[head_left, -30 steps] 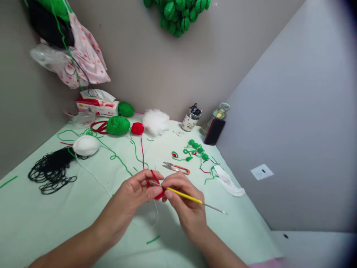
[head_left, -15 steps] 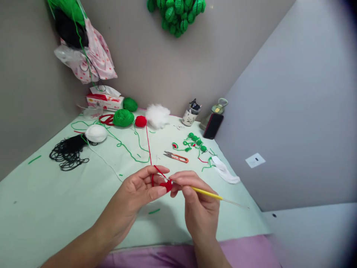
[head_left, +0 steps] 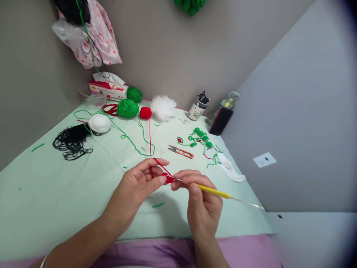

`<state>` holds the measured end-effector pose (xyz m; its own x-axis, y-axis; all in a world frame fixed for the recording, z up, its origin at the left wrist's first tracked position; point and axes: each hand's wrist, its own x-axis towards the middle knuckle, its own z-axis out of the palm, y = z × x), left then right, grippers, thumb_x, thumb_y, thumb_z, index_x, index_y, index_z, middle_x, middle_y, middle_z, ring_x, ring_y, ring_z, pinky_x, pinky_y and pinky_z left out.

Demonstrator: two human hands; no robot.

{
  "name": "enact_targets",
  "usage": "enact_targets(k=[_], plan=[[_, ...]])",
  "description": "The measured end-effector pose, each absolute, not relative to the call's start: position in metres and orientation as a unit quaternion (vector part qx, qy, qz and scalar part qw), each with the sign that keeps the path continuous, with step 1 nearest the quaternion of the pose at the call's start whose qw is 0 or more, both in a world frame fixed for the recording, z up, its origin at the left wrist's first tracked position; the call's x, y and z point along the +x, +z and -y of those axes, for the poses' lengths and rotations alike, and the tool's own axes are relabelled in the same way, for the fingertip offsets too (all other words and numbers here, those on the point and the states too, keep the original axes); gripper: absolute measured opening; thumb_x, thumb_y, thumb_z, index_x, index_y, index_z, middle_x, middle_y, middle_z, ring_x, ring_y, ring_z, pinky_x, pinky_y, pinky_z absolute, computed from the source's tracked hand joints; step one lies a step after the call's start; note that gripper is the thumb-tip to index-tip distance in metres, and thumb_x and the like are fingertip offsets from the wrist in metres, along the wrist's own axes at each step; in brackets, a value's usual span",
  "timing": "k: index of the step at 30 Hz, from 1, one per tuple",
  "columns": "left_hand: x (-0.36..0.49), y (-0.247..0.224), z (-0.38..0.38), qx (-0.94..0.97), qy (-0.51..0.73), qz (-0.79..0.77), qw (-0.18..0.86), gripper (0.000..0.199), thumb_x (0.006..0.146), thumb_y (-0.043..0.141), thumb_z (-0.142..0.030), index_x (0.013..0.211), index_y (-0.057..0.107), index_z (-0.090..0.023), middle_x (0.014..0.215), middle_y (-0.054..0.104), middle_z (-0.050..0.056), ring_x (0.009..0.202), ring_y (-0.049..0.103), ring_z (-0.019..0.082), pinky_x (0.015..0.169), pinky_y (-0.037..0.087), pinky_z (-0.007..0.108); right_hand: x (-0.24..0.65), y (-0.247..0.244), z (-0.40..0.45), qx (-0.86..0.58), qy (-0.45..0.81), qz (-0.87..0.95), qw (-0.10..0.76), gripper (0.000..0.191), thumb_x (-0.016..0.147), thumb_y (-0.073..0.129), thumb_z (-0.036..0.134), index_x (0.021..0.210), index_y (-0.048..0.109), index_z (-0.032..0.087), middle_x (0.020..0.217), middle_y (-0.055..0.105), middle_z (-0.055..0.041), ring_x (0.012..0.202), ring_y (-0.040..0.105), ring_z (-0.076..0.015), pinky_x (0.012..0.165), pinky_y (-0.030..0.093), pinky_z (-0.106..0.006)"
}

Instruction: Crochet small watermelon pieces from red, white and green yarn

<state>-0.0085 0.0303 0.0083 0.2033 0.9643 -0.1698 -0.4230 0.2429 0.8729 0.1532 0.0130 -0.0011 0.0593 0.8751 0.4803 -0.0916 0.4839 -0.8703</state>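
While my left hand point(head_left: 139, 182) pinches a small, red yarn piece point(head_left: 169, 179), my right hand point(head_left: 205, 204) pinches a slim, yellow-handled metal crochet hook point(head_left: 214, 191) against it.

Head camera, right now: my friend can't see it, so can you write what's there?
A person's left hand pinches a small red yarn piece while the right hand holds a yellow-handled hook to it, above a pale green table. A red strand leads to a red ball; green yarn balls, a white ball and snips lie beyond.
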Motion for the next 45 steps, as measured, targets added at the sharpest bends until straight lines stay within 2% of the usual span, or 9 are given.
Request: enact_targets(k=[5, 11, 19, 25, 33, 40, 45], plan=[[-0.009, 0.006, -0.030, 0.382, 0.494, -0.381, 0.681, 0.024, 0.085, 0.083, -0.032, 0.108, 0.078, -0.028, 0.081, 0.067, -0.003, 0.082, 0.064, 0.013, 0.076, 0.049, 0.023, 0.155, -0.003, -0.010, -0.362, 0.310, 0.624, 0.620, 0.025, 0.105, 0.053, 0.018, 0.104, 0.076, 0.027, 0.099, 0.076, -0.0033, 0.088, 0.071, -0.0172, 0.075, 0.060, -0.033], [-0.010, 0.007, -0.030, 0.401, 0.493, -0.402, 0.659, 0.022, 0.087, 0.081, -0.030, 0.109, 0.077, -0.027, 0.080, 0.066, -0.003, 0.080, 0.064, 0.013, 0.074, 0.051, 0.023, 0.157, -0.004, -0.009, -0.383, 0.289, 0.646, 0.594, 0.026, 0.104, 0.053, 0.015, 0.105, 0.075, 0.028, 0.100, 0.077, -0.0043, 0.094, 0.071, -0.0199, 0.079, 0.059, -0.035], [-0.009, 0.012, -0.030, 0.436, 0.487, -0.426, 0.626, 0.022, 0.085, 0.077, -0.025, 0.107, 0.076, -0.024, 0.078, 0.068, -0.003, 0.080, 0.067, 0.015, 0.082, 0.055, 0.027, 0.158, -0.003, -0.008, -0.385, 0.272, 0.667, 0.577, 0.026, 0.104, 0.053, 0.014, 0.105, 0.075, 0.028, 0.100, 0.079, -0.0041, 0.101, 0.070, -0.0208, 0.083, 0.058, -0.035], [-0.008, 0.016, -0.029, 0.441, 0.489, -0.444, 0.607, 0.024, 0.080, 0.077, -0.024, 0.103, 0.076, -0.023, 0.076, 0.068, -0.003, 0.078, 0.068, 0.016, 0.082, 0.056, 0.028, 0.159, -0.003, -0.009, -0.384, 0.268, 0.677, 0.568, 0.026, 0.104, 0.053, 0.014, 0.107, 0.074, 0.028, 0.102, 0.079, -0.0041, 0.101, 0.070, -0.0202, 0.084, 0.057, -0.035], [-0.009, 0.015, -0.028, 0.527, 0.474, -0.488, 0.509, 0.023, 0.082, 0.071, -0.022, 0.104, 0.078, -0.025, 0.083, 0.071, -0.001, 0.084, 0.069, 0.018, 0.086, 0.056, 0.031, 0.162, -0.001, -0.006, -0.389, 0.262, 0.702, 0.535, 0.028, 0.103, 0.053, 0.012, 0.108, 0.075, 0.028, 0.099, 0.078, -0.0055, 0.101, 0.071, -0.0227, 0.083, 0.057, -0.038], [-0.009, 0.017, -0.029, 0.553, 0.472, -0.488, 0.483, 0.028, 0.083, 0.068, -0.023, 0.110, 0.077, -0.025, 0.079, 0.069, -0.001, 0.082, 0.069, 0.018, 0.085, 0.056, 0.031, 0.159, -0.001, -0.010, -0.374, 0.303, 0.665, 0.571, 0.026, 0.103, 0.053, 0.014, 0.103, 0.076, 0.027, 0.099, 0.077, -0.0045, 0.094, 0.071, -0.0205, 0.078, 0.057, -0.036], [-0.010, 0.014, -0.029, 0.616, 0.454, -0.488, 0.420, 0.030, 0.086, 0.065, -0.021, 0.114, 0.077, -0.025, 0.083, 0.068, 0.000, 0.080, 0.069, 0.018, 0.076, 0.055, 0.030, 0.160, 0.001, -0.010, -0.378, 0.304, 0.672, 0.559, 0.025, 0.103, 0.054, 0.012, 0.102, 0.075, 0.026, 0.095, 0.076, -0.0039, 0.094, 0.070, -0.0194, 0.080, 0.056, -0.034]])
